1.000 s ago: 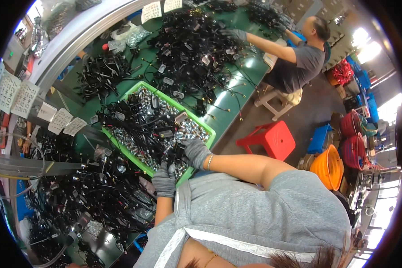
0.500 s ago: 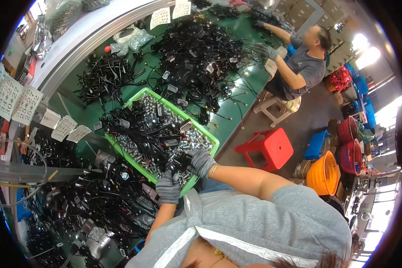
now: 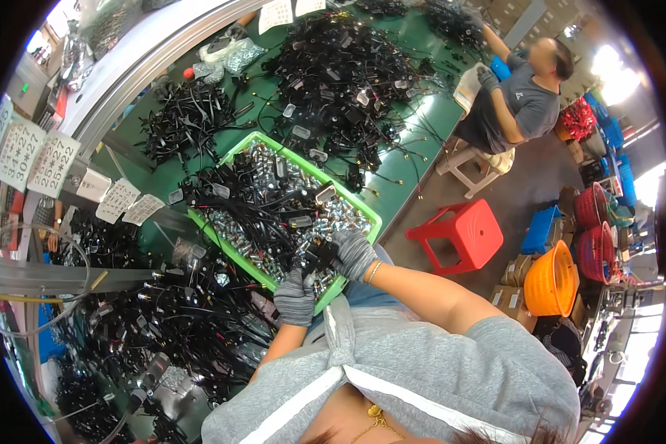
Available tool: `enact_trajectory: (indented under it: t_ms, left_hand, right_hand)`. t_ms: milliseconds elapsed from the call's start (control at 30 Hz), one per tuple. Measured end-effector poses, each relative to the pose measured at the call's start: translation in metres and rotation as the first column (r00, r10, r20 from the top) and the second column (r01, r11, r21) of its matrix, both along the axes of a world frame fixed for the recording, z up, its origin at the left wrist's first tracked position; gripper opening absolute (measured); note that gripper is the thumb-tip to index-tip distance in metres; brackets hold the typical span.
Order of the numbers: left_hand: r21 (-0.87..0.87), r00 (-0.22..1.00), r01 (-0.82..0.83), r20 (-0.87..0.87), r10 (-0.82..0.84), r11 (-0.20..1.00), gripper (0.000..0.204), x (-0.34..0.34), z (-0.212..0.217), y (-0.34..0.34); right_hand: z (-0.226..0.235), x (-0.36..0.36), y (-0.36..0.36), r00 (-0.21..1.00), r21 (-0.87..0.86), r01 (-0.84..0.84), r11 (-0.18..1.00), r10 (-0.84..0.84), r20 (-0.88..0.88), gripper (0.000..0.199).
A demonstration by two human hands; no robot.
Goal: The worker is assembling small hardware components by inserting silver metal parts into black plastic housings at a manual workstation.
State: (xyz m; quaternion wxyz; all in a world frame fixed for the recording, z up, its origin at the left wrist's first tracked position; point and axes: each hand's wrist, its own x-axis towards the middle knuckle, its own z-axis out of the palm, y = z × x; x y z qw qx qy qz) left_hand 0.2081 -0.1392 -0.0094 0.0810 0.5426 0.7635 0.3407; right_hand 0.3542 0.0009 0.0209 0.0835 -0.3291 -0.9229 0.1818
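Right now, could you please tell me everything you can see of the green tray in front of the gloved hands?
The green tray is a shallow rectangular bin, plastic by its look, lying flat and cornerwise on the green table. It is filled with small shiny metal parts and tangled black cables. The left hand and right hand, both in grey gloves, work together on a black piece over its near corner. More black cable heaps lie around it.
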Motion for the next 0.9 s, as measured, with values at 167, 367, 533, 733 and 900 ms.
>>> enact_trajectory:
  t_ms: [167,367,533,733,900]
  left_hand:
    - [0.005,1.0,-0.017,0.022,0.016,1.0,0.032,-0.002,0.007,-0.001]
    - [0.058,0.996,-0.073,0.057,0.07,0.996,0.032,0.001,0.002,-0.004]
    - [0.027,0.992,-0.109,0.066,0.107,0.994,0.033,0.004,0.012,0.0]
    - [-0.037,0.975,-0.22,-0.002,0.22,0.975,0.036,0.008,0.021,-0.006]
    - [0.013,0.976,-0.199,0.094,0.197,0.98,0.041,0.009,0.031,0.005]
  right_hand:
    - [-0.006,0.002,-0.001,1.0,0.053,-0.023,0.998,0.024,-0.006,0.037]
    - [-0.018,0.011,0.007,0.909,0.057,-0.062,0.996,0.08,-0.409,0.031]
    - [0.011,0.017,0.047,0.914,-0.287,-0.266,0.92,0.146,-0.378,0.018]
    - [0.002,0.015,0.104,0.868,-0.506,-0.48,0.717,0.306,-0.391,0.024]
    - [-0.009,0.023,0.11,0.796,-0.48,-0.567,0.67,0.294,-0.529,0.031]
